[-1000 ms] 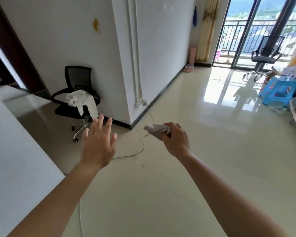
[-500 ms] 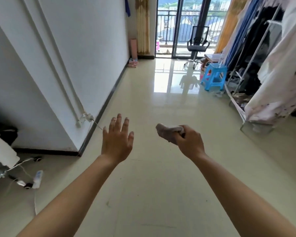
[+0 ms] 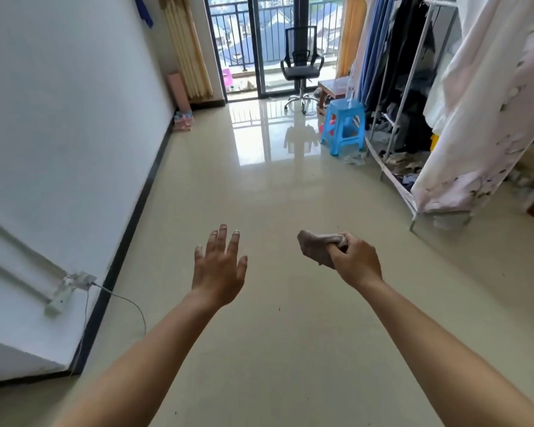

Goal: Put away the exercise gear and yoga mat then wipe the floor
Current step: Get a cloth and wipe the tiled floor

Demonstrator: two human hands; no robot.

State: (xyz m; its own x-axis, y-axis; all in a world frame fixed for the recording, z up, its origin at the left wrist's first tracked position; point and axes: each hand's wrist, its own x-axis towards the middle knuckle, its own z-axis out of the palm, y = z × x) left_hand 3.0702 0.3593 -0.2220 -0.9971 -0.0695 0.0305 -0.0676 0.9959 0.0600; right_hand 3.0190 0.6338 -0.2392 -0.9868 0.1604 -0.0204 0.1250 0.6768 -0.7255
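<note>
- I see the glossy cream floor (image 3: 290, 195) running from my position to the far end of the room.
- A white wall (image 3: 74, 118) with a dark skirting runs along the left side.
- A clothes rack (image 3: 413, 103) stands on the right, hung with dark and blue garments, and a pale sheet (image 3: 481, 118) is draped over its near end.
- A glass balcony door (image 3: 259, 41) closes the far end.
- A black office chair (image 3: 302, 66) stands just before that door.
- A blue stool (image 3: 344, 127) stands on the floor beside the rack.
- A pink upright item (image 3: 178, 90) leans in the far left corner; I cannot tell what it is.
- A white power strip (image 3: 65, 291) sits low on the wall, with a thin cable (image 3: 130, 303) looping onto the floor.
- The left grip (image 3: 219, 269) is held out above the floor, back up, fingers spread wide and holding nothing.
- The right grip (image 3: 356, 261) is curled tight round a bunched greyish cloth (image 3: 316, 246).
- The cloth sticks out to the left of that fist, in the air above the floor.
</note>
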